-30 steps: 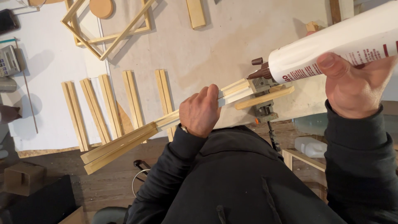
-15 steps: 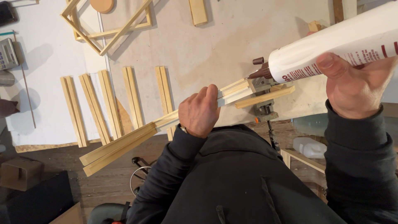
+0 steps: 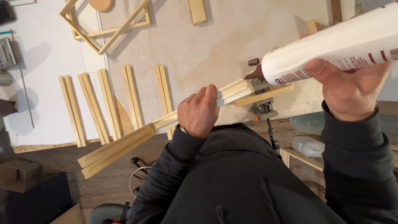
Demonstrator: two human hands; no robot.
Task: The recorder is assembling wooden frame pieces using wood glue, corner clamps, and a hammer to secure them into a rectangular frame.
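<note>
My left hand (image 3: 200,112) grips a long pale wooden moulding strip (image 3: 124,143) near its far end, held slanting from lower left to upper right above the workbench (image 3: 215,45). My right hand (image 3: 350,89) holds a large white glue bottle (image 3: 331,47) on its side. The bottle's brown nozzle (image 3: 253,74) touches the mitred end of the strip (image 3: 236,89). A second short strip (image 3: 265,95) lies just beyond that end.
Several matching wooden strips (image 3: 105,103) lie side by side on the bench at left. Two assembled wooden frames (image 3: 107,25) overlap at the top. A clamp (image 3: 265,110) sits at the bench edge, a white jug (image 3: 309,146) below it, and a cardboard box (image 3: 18,174) lower left.
</note>
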